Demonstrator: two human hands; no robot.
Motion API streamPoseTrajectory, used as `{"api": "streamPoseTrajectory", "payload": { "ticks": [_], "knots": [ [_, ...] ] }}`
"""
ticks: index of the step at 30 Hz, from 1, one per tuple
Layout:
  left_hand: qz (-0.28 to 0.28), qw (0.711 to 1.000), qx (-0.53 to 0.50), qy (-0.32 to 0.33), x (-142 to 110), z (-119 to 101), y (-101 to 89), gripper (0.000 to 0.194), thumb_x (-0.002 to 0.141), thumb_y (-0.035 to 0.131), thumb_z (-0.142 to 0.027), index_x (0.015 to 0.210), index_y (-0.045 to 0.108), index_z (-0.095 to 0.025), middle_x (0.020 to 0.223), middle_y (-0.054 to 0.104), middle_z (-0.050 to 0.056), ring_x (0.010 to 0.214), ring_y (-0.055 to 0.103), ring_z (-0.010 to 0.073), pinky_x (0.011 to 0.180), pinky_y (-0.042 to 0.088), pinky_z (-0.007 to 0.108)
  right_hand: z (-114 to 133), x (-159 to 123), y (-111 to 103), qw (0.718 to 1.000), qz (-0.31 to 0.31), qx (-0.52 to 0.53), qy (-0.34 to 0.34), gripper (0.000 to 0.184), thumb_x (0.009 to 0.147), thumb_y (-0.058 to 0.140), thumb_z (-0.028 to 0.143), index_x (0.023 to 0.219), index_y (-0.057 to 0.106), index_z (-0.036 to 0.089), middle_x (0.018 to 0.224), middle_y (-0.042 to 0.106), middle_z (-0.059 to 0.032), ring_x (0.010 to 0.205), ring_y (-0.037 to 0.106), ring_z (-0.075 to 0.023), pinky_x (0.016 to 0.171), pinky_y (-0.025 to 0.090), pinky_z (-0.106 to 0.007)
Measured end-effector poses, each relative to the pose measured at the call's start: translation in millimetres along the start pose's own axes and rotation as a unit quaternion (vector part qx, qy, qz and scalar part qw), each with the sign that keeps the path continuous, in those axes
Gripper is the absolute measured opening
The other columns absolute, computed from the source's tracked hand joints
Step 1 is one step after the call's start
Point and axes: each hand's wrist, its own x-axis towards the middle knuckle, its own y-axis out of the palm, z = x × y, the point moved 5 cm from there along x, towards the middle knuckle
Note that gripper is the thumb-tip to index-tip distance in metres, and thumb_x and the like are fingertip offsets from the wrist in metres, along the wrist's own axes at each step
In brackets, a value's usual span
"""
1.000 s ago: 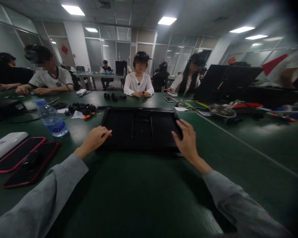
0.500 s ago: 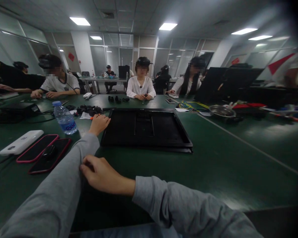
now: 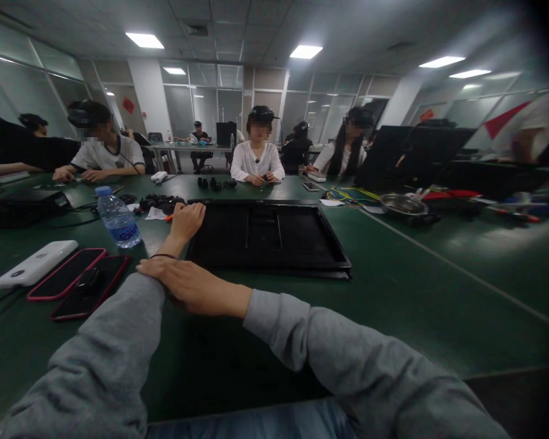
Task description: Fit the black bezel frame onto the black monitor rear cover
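My right hand (image 3: 194, 285) is wrapped over my left wrist, gripping the cuff of the grey left sleeve (image 3: 135, 305); its fingertips are partly hidden. A thin dark band (image 3: 163, 256) shows on the bared left wrist. Loosely curled, my left hand (image 3: 188, 221) is at the left edge of a black rectangular panel (image 3: 219, 244), with nothing visible in its fingers. The panel lies flat on the green table, with a raised rim and a recessed bracket shape (image 3: 264, 228) at its middle.
Left of my arms are a water bottle (image 3: 119, 219), a white power bank (image 3: 36, 263) and two red-edged phones (image 3: 68, 274). Dark small parts (image 3: 162, 202) lie behind my left hand. Cables (image 3: 348, 195) and a metal bowl (image 3: 402, 205) sit right. Several people sit across the table.
My right hand has moved up and forward along the left forearm to the wrist. The left sleeve is pulled back, baring the wrist and band. My left fingers are curled more.
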Motion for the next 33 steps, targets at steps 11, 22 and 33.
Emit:
{"api": "streamPoseTrajectory", "payload": {
  "ticks": [11, 22, 33],
  "knots": [
    [0.082, 0.954, -0.124, -0.26, -23.6, 10.2, 36.2, 0.053, 0.094, 0.054, -0.055, 0.125, 0.06, -0.013, 0.138, 0.056, 0.029, 0.132, 0.053, 0.042, 0.1, 0.045, 0.053, -141.1, -113.4, -103.5, 0.866, -0.182, -0.308, 0.35, 0.064, 0.093, 0.045, 0.013, 0.156, 0.043, 0.024, 0.166, 0.028, -0.0135, 0.154, 0.022, -0.0328, 0.122, 0.02, -0.059],
    [0.131, 0.871, -0.33, -0.34, -72.5, 42.2, 81.3, 0.021, 0.081, 0.066, -0.037, 0.09, 0.063, -0.019, 0.088, 0.073, 0.011, 0.099, 0.071, 0.0306, 0.091, 0.055, 0.046, -145.2, -413.8, -175.1, 0.636, -0.323, -0.247, 0.656, 0.072, 0.087, 0.057, 0.045, 0.145, 0.048, 0.004, 0.121, 0.065, -0.0274, 0.121, 0.06, -0.0421, 0.104, 0.045, -0.061],
    [0.134, 0.794, -0.459, -0.376, -110.8, 64.3, 57.5, 0.046, 0.069, 0.079, -0.052, 0.098, 0.07, -0.018, 0.086, 0.076, 0.006, 0.081, 0.071, 0.025, 0.077, 0.061, 0.041, -227.3, -375.4, -152.0, 0.697, -0.344, -0.138, 0.613, 0.044, 0.085, 0.057, 0.036, 0.125, 0.065, 0.019, 0.119, 0.074, -0.0148, 0.116, 0.067, -0.0325, 0.105, 0.049, -0.051]
  ]
}}
